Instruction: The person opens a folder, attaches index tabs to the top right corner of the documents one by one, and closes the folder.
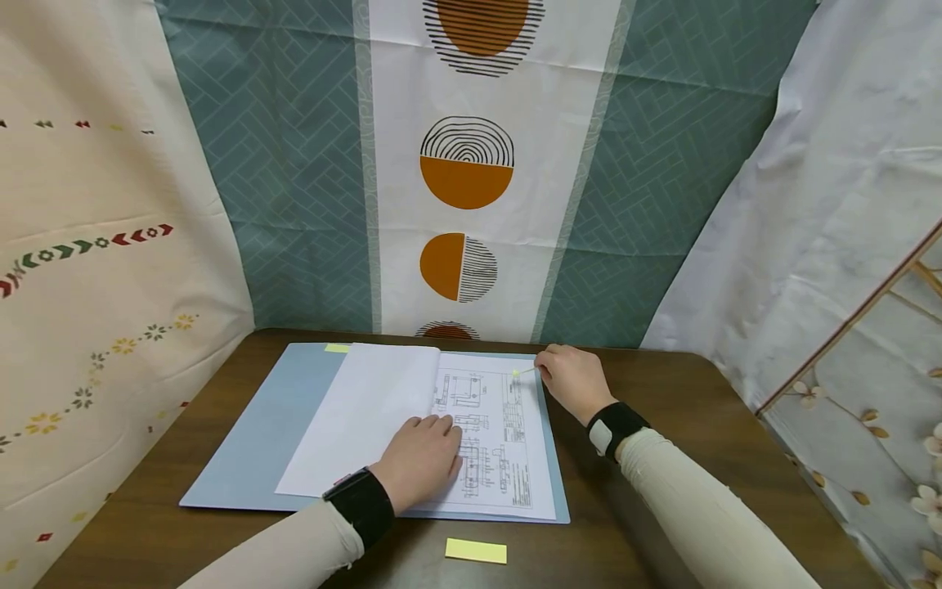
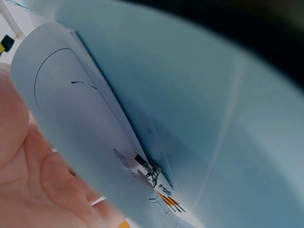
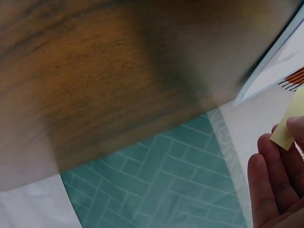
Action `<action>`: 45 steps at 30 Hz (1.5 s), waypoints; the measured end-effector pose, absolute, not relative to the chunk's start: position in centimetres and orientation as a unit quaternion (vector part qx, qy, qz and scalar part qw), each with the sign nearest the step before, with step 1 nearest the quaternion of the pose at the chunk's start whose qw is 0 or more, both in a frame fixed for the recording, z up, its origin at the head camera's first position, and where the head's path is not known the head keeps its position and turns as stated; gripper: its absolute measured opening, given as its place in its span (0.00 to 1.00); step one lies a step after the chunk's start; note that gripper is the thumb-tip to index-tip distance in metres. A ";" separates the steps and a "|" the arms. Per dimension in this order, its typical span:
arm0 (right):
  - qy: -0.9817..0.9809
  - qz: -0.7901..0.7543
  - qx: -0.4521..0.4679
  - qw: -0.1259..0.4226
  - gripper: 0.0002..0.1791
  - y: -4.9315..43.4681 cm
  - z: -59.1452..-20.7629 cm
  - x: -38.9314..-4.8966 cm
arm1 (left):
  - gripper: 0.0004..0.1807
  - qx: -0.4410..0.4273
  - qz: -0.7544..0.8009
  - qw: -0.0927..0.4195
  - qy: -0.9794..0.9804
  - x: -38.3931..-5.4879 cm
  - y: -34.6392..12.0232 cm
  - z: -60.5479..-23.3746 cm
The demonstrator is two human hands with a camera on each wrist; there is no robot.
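The right hand [image 1: 576,378] pinches a yellow note [image 3: 293,110] between thumb and fingers, the other fingers bent loosely beneath it; the note reaches in over the upper right corner of a printed drawing [image 1: 486,442], seen almost edge-on from the head, so whether its far end touches the paper I cannot tell. The left hand [image 1: 423,458] lies across the lower part of the drawing, near the fold, its fingers relaxed and close together, apparently gripping nothing; its fingertips are not clear in the left wrist view. The drawing lies on a blue folder [image 1: 253,450]; a blank white sheet [image 1: 361,409] is turned over to its left; a second note [image 1: 337,348] sits at the folder's top edge, and a third [image 1: 476,550] lies on the table [image 1: 706,401] just in front of the folder.

The step in hand looks like marking the page with the note; the next move would call for lining it up, pressing it flat and letting go, while the left hand steadies the paper.
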State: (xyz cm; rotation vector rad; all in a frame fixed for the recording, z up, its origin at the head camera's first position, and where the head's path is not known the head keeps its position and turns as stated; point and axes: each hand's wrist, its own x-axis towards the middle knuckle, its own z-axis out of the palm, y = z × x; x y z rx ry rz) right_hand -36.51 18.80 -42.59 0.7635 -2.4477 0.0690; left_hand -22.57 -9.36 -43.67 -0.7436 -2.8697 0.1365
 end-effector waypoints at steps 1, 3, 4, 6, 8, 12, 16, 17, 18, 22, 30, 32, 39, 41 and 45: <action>-0.916 0.027 0.282 0.283 0.06 18.8 -42.7 -36.8 | 0.24 -0.249 0.046 0.085 -0.964 -22.5 -9.3 -43.6; -0.919 0.028 0.276 0.281 0.05 18.9 -42.9 -37.3 | 0.25 -0.248 0.047 0.082 -0.964 -22.5 -9.3 -43.5; -0.919 0.029 0.275 0.280 0.05 19.0 -43.0 -37.6 | 0.25 -0.247 0.047 0.081 -0.964 -22.5 -9.2 -43.5; -0.921 0.031 0.271 0.279 0.05 19.0 -43.1 -38.0 | 0.25 -0.245 0.047 0.076 -0.965 -22.5 -9.2 -43.5; -0.923 0.031 0.266 0.278 0.04 19.1 -43.3 -38.5 | 0.25 -0.243 0.045 0.073 -0.966 -22.6 -9.2 -43.5; -0.927 0.031 0.258 0.270 0.04 19.0 -43.5 -39.2 | 0.25 -0.239 0.042 0.070 -0.967 -22.6 -9.1 -43.6; -0.929 0.031 0.256 0.266 0.04 19.0 -43.7 -39.8 | 0.24 -0.240 0.044 0.065 -0.968 -22.6 -9.0 -43.7; -0.929 0.031 0.256 0.266 0.04 19.0 -43.7 -40.0 | 0.24 -0.240 0.044 0.065 -0.968 -22.6 -9.0 -43.7; -0.929 0.030 0.255 0.265 0.04 19.0 -43.8 -40.1 | 0.24 -0.241 0.045 0.065 -0.967 -22.6 -9.0 -43.7; -0.931 0.025 0.252 0.263 0.04 19.0 -44.1 -40.8 | 0.24 -0.241 0.047 0.070 -0.967 -22.6 -9.0 -43.8; -0.928 0.012 0.269 0.256 0.05 19.3 -44.2 -41.2 | 0.24 -0.241 0.044 0.075 -0.967 -22.7 -9.1 -43.9; -0.928 0.004 0.274 0.254 0.05 19.4 -44.2 -41.2 | 0.24 -0.241 0.042 0.077 -0.966 -22.7 -9.1 -43.9; -0.928 -0.024 0.290 0.234 0.07 19.7 -44.1 -41.3 | 0.23 -0.245 0.041 0.085 -0.965 -22.7 -9.1 -43.6; -0.927 -0.035 0.295 0.228 0.08 19.8 -44.2 -41.3 | 0.22 -0.246 0.039 0.083 -0.965 -22.7 -9.1 -43.5; -0.925 -0.051 0.304 0.224 0.09 20.1 -44.6 -41.7 | 0.22 -0.245 0.038 0.080 -0.965 -22.8 -9.1 -43.5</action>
